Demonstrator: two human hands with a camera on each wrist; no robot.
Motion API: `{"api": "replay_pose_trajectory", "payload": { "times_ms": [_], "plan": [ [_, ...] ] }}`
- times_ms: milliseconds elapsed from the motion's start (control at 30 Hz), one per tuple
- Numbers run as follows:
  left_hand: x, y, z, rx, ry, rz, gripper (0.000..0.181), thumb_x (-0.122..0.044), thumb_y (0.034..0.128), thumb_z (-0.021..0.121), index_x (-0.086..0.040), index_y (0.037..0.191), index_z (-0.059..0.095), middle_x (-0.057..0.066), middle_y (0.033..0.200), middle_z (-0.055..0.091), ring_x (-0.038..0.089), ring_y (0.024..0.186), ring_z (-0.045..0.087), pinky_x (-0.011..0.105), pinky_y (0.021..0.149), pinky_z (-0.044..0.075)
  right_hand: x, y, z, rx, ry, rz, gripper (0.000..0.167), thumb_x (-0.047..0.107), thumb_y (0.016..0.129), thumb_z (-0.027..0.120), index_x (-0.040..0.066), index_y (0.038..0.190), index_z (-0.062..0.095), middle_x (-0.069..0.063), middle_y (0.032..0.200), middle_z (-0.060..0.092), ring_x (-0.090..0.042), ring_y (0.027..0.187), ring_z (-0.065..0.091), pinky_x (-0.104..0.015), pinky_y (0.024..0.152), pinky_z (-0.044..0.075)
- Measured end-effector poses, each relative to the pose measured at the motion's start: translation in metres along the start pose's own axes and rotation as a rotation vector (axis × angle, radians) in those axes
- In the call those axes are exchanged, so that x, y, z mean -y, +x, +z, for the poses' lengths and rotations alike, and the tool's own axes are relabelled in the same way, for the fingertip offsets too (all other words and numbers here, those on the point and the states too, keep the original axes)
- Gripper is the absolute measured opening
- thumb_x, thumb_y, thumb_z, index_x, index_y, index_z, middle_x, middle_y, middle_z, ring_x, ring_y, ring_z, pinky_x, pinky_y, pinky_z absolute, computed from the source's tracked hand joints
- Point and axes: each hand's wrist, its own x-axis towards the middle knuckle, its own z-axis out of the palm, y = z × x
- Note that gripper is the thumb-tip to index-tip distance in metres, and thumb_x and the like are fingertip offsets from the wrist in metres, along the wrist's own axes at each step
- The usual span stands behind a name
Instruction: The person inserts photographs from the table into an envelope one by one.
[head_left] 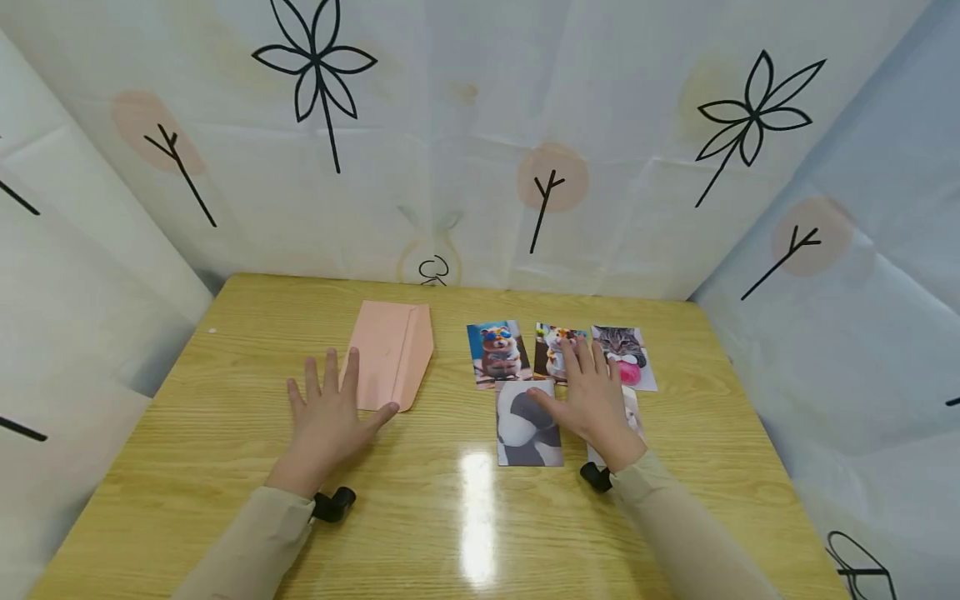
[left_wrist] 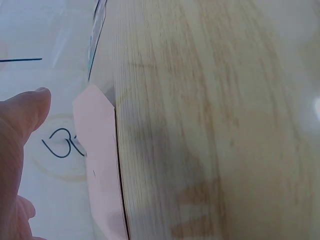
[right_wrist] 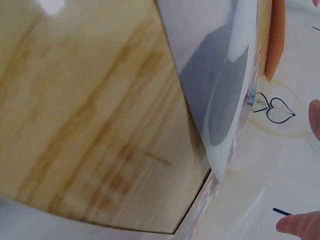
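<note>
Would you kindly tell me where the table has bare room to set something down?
Bare table lies between the envelope and the photos, right of the photos, and in the foreground, between the sleeves. It is crowded around the right hand, over the photos.

In the head view we see a wood-grain table [head_left: 405, 475] spreading toward six o'clock, where a bright light reflection [head_left: 477, 517] lies, with a small white speck [head_left: 212, 331] at nine. White cloth [head_left: 442, 192] rises at twelve; on it we find black-outlined flowers [head_left: 315, 60] at eleven and two, and a peach disc [head_left: 551, 158] at one.
</note>
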Motion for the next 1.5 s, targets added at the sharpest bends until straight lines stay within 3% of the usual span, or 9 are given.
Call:
{"api": "replay_pose_trajectory", "payload": {
  "times_ms": [167, 300, 433, 567, 700, 900, 1133, 1500],
  "plan": [
    [-0.003, 0.002, 0.002, -0.012, 0.001, 0.002, 0.109, -0.078, 0.0827, 0.043, -0.011, 0.155, -0.002, 0.028, 0.157, -0.003, 0.047, 0.138, -0.019, 0.070, 0.101, -0.012, -0.002, 0.001, 0.005, -0.004, 0.002, -0.009, 0.108, 0.083, 0.078, 0.042, 0.010, 0.154, 0.021, -0.021, 0.155, 0.022, -0.045, 0.141, 0.015, -0.064, 0.107, 0.016],
    [-0.006, 0.007, 0.004, -0.035, -0.001, -0.005, 0.110, -0.078, 0.0816, 0.046, -0.010, 0.156, 0.001, 0.028, 0.156, 0.003, 0.052, 0.139, -0.008, 0.071, 0.102, -0.007, -0.001, 0.004, 0.008, -0.009, 0.037, -0.014, 0.106, 0.083, 0.078, 0.043, 0.009, 0.152, 0.026, -0.022, 0.153, 0.027, -0.045, 0.138, 0.024, -0.064, 0.104, 0.023],
    [-0.007, 0.015, 0.006, -0.056, -0.040, -0.012, 0.112, -0.076, 0.0802, 0.051, -0.008, 0.155, 0.004, 0.028, 0.155, 0.010, 0.054, 0.138, 0.003, 0.070, 0.104, -0.001, 0.001, 0.006, 0.008, 0.024, 0.161, -0.002, 0.103, 0.079, 0.078, 0.051, 0.007, 0.149, 0.032, -0.021, 0.148, 0.035, -0.044, 0.133, 0.033, -0.062, 0.101, 0.031],
    [-0.007, 0.024, 0.009, -0.042, -0.107, -0.031, 0.112, -0.071, 0.0803, 0.057, -0.007, 0.155, 0.003, 0.028, 0.154, 0.011, 0.055, 0.137, 0.007, 0.070, 0.104, 0.004, 0.005, 0.009, 0.007, 0.104, 0.301, 0.054, 0.101, 0.072, 0.076, 0.062, 0.006, 0.148, 0.035, -0.022, 0.144, 0.041, -0.044, 0.131, 0.036, -0.060, 0.100, 0.034],
    [-0.008, 0.030, 0.013, -0.023, -0.158, -0.058, 0.112, -0.067, 0.0815, 0.060, -0.005, 0.154, 0.001, 0.030, 0.153, 0.012, 0.056, 0.136, 0.010, 0.069, 0.104, 0.010, 0.006, 0.010, 0.006, 0.178, 0.376, 0.095, 0.098, 0.065, 0.075, 0.070, 0.004, 0.146, 0.039, -0.023, 0.143, 0.041, -0.043, 0.131, 0.035, -0.059, 0.099, 0.035],
    [-0.008, 0.036, 0.015, -0.023, -0.198, -0.126, 0.114, -0.064, 0.0807, 0.063, 0.002, 0.152, 0.004, 0.037, 0.144, 0.024, 0.056, 0.130, 0.023, 0.068, 0.100, 0.021, 0.006, 0.012, 0.010, 0.226, 0.365, 0.109, 0.092, 0.064, 0.073, 0.073, 0.004, 0.139, 0.048, -0.022, 0.136, 0.047, -0.041, 0.123, 0.044, -0.055, 0.096, 0.040],
    [-0.005, 0.042, 0.017, 0.015, -0.135, -0.185, 0.121, -0.065, 0.0756, 0.067, 0.006, 0.151, 0.004, 0.043, 0.133, 0.032, 0.060, 0.119, 0.030, 0.067, 0.095, 0.027, 0.005, 0.013, 0.017, 0.227, 0.306, 0.113, 0.088, 0.062, 0.069, 0.077, 0.004, 0.132, 0.054, -0.019, 0.126, 0.050, -0.037, 0.113, 0.049, -0.051, 0.093, 0.042],
    [-0.003, 0.045, 0.010, 0.074, -0.096, -0.187, 0.120, -0.056, 0.0753, 0.072, 0.010, 0.149, 0.004, 0.047, 0.126, 0.032, 0.060, 0.114, 0.031, 0.064, 0.094, 0.029, 0.008, 0.011, 0.017, 0.216, 0.290, 0.117, 0.073, 0.054, 0.070, 0.081, 0.005, 0.118, 0.059, -0.015, 0.119, 0.051, -0.031, 0.105, 0.048, -0.046, 0.090, 0.042]
  ]
}}
